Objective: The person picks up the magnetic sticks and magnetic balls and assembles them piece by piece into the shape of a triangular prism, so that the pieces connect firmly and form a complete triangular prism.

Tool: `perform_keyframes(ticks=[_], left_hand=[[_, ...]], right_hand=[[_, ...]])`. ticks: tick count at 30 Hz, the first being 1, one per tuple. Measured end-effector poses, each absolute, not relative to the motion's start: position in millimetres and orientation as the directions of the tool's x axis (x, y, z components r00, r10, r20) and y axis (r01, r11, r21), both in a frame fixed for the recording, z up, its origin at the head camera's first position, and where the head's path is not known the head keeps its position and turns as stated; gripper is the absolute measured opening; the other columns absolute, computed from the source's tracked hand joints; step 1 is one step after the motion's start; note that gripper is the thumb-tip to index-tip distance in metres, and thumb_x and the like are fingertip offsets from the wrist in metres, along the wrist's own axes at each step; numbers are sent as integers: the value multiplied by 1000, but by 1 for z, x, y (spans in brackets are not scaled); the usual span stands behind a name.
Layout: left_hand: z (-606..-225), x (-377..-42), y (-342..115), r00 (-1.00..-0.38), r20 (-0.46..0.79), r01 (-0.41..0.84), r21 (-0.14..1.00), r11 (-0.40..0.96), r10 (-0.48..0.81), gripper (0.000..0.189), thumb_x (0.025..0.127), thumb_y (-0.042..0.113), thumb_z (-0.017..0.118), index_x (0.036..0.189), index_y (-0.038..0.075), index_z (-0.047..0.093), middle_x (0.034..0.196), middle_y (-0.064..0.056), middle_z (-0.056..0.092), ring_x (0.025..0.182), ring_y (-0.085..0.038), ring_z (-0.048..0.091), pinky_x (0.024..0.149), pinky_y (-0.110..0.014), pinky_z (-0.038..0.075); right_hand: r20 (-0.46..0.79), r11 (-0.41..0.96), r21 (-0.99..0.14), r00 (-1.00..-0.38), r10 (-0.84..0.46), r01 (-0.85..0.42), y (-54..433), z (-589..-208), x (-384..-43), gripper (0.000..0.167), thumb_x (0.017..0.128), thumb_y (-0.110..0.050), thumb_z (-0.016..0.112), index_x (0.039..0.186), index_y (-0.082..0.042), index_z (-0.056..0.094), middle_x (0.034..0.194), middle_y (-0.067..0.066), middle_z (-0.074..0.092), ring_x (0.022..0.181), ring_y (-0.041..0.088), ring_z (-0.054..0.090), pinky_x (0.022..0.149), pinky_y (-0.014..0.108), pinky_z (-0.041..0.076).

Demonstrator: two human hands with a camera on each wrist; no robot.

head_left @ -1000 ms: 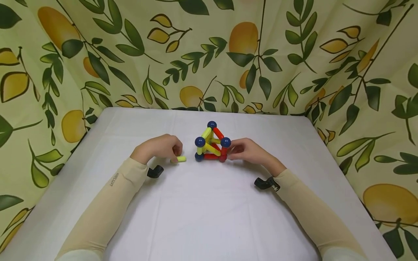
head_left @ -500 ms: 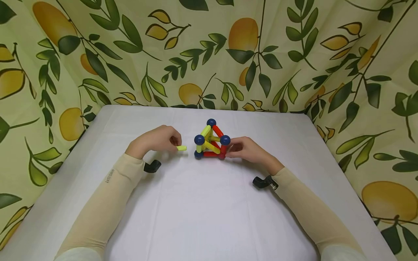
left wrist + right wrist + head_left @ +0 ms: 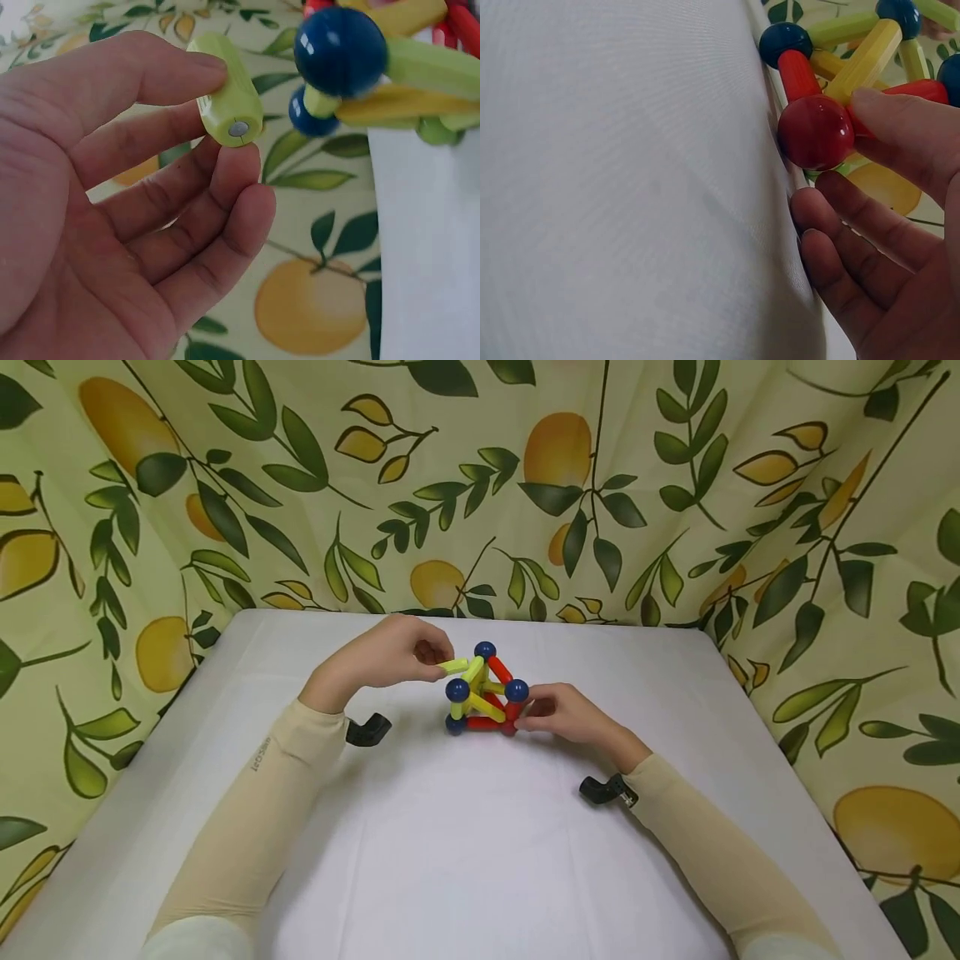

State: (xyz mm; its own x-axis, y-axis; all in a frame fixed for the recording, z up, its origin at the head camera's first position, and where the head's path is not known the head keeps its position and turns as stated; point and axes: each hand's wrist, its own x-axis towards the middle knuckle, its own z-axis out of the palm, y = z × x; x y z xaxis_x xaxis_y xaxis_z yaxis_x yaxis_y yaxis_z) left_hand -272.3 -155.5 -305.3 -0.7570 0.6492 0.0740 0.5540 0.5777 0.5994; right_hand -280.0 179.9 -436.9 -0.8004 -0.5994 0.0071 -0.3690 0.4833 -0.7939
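A light yellow-green magnetic rod (image 3: 231, 105) is pinched between the thumb and fingers of my left hand (image 3: 386, 653); a small metal disc shows in its end. The hand is raised beside the upper left of a frame of magnetic rods and balls (image 3: 487, 701), which stands on the table. In the head view the held rod (image 3: 454, 666) lies close to the frame's top; contact cannot be made out. At the frame's lower right, my right hand (image 3: 566, 712) grips a red rod next to the red ball (image 3: 815, 133), with part of the grip hidden.
A white cloth covers the table (image 3: 465, 852). Behind and beside it hangs a curtain (image 3: 360, 527) printed with leaves and fruit. Dark wrist cameras sit below the left sleeve (image 3: 368, 730) and right sleeve (image 3: 603, 790).
My left hand has lifted the yellow-green rod from the table and carried it up and right to the frame's top left. The right hand stays at the frame's lower right.
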Motion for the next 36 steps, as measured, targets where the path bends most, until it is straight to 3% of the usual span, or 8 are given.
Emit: perform_keyframes(ticks=[9,18,36], left_hand=[[-310,-280,-114,-692,47,595,603,532,720,9,96,10,79,103,8,82,93,0,74,87,-20,67,82,-35,57],[-319,-277,-103,-719,-14,588,522,618,695,12,96,16,82,106,9,84,91,1,73,88,-22,61,78,-34,52],[-324,-273,-94,-731,-25,593,472,652,682,9,96,13,82,103,8,85,90,2,77,87,-20,66,79,-33,55]], right_hand=[[39,449,-799,-780,-624,-400,179,-438,-281,19,97,-20,84,115,-14,80,101,-2,76,93,24,69,85,39,58],[50,423,-812,-771,-635,-401,178,-441,-282,16,100,-19,81,115,-13,81,103,-1,77,90,24,70,82,37,59],[13,441,-822,-785,-620,-362,179,-441,-280,18,102,-21,80,117,-11,81,101,-1,78,88,25,69,81,36,59]])
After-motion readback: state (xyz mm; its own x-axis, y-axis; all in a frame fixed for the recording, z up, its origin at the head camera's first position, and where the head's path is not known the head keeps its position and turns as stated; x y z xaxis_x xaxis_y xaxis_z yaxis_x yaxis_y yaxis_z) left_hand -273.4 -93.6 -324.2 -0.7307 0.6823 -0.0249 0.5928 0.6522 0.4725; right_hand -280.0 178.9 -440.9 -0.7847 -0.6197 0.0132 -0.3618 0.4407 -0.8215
